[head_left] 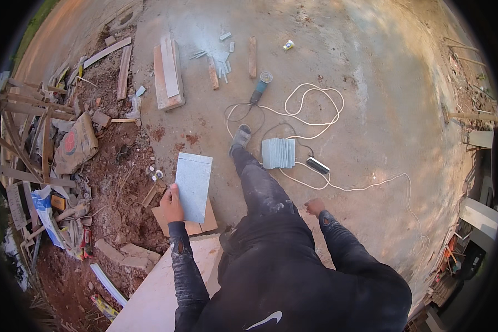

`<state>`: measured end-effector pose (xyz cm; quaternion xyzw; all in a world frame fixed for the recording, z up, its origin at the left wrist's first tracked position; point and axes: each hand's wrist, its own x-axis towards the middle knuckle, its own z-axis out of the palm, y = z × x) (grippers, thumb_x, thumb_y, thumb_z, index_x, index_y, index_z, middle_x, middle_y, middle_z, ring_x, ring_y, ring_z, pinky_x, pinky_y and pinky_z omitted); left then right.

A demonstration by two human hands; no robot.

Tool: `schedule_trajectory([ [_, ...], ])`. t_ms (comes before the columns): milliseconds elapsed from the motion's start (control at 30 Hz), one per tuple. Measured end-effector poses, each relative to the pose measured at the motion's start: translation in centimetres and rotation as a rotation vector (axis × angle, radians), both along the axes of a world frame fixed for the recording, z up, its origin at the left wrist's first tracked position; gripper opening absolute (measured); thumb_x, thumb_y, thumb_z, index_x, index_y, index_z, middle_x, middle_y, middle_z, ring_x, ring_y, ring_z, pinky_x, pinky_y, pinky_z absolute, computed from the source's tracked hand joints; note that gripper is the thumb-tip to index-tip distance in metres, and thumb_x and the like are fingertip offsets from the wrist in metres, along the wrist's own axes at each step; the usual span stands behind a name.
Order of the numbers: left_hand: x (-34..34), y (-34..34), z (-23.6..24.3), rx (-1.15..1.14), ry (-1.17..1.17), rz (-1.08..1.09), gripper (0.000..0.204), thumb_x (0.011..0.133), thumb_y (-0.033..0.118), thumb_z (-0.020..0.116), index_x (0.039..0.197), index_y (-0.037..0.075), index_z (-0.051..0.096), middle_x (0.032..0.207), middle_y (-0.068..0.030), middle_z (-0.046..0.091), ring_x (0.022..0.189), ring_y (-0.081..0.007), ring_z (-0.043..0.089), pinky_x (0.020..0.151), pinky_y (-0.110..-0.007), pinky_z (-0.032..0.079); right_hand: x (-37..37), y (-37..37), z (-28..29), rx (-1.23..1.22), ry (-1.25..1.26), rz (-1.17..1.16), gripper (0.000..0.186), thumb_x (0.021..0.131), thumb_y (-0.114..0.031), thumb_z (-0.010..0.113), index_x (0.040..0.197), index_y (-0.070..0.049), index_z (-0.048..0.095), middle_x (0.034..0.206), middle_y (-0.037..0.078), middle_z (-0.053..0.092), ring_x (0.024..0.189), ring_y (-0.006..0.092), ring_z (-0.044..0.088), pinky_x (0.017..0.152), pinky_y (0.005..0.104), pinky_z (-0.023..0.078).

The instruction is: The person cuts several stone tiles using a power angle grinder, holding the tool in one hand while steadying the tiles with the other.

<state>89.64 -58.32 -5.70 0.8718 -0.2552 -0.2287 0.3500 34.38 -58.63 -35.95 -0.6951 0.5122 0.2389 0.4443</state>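
Over concrete, left hand holding grey tile

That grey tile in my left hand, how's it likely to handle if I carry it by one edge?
The tile looks flat and unbent held by one edge in the left hand, so probably rigid. Being thin with sharp corners, it may chip or crack if dropped on the concrete floor.

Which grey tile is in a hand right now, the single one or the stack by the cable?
The single grey tile, gripped at its lower left edge by the left hand. The stack of tiles lies untouched on the concrete.
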Motion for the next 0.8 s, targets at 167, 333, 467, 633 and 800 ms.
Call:
schedule_trajectory([
  [167, 10.7, -10.7, -7.4, 0.195, -0.024, -0.150, 0.053, 0.098, 0.037, 0.059, 0.065, -0.002, 0.049, 0.058, 0.0015, 0.038, 0.059, -0.0083, 0.032, 0.052, -0.030, 0.029, 20.8, -18.0, 0.3, 0.186, -0.078, -0.884, 0.028, 0.078, -0.027, 0.067, 0.092, -0.003, 0.072, 0.088, 0.017, 0.071, 0.084, 0.0295, 0.070, 0.073, 0.0410, 0.054],
  [333, 17.2, -24.1, -19.5, 0.267, -0.007, -0.281, 0.054, 0.098, 0.040, 0.058, 0.068, -0.004, 0.054, 0.056, -0.0033, 0.041, 0.058, -0.0103, 0.034, 0.051, -0.035, 0.031, 35.8, -33.9, 1.2, -0.006, -0.337, -0.847, 0.034, 0.079, -0.028, 0.067, 0.101, -0.003, 0.070, 0.096, 0.018, 0.070, 0.093, 0.0307, 0.068, 0.083, 0.0379, 0.051],
  [467, 23.4, -35.4, -33.5, 0.262, -0.002, -0.440, 0.056, 0.099, 0.043, 0.056, 0.070, -0.005, 0.054, 0.059, -0.0025, 0.044, 0.060, -0.0096, 0.037, 0.053, -0.032, 0.033, 41.8, -42.4, -7.6, -0.004, -0.277, -0.682, 0.034, 0.080, -0.031, 0.066, 0.101, -0.005, 0.070, 0.099, 0.020, 0.070, 0.096, 0.0343, 0.066, 0.084, 0.0421, 0.051],
  [633, 29.0, -49.1, -52.8, 0.297, -0.185, -0.678, 0.056, 0.095, 0.048, 0.057, 0.076, -0.005, 0.058, 0.058, -0.0146, 0.046, 0.055, -0.0172, 0.041, 0.056, -0.037, 0.039, 45.2, -50.3, -25.7, -0.302, 0.110, -0.703, 0.074, 0.078, -0.045, 0.070, 0.132, 0.002, 0.051, 0.117, 0.028, 0.062, 0.112, 0.0413, 0.059, 0.096, 0.0443, 0.046],
  [800, 31.8, -59.2, -65.8, 0.321, -0.183, -0.903, 0.057, 0.090, 0.054, 0.059, 0.077, -0.001, 0.065, 0.068, -0.0220, 0.061, 0.061, -0.0354, 0.060, 0.061, -0.043, 0.046, 48.0, -55.6, -39.5, -0.466, 0.385, -1.246, 0.109, 0.070, -0.058, 0.075, 0.146, 0.005, 0.027, 0.138, 0.032, 0.042, 0.130, 0.0425, 0.042, 0.108, 0.0480, 0.036],
])
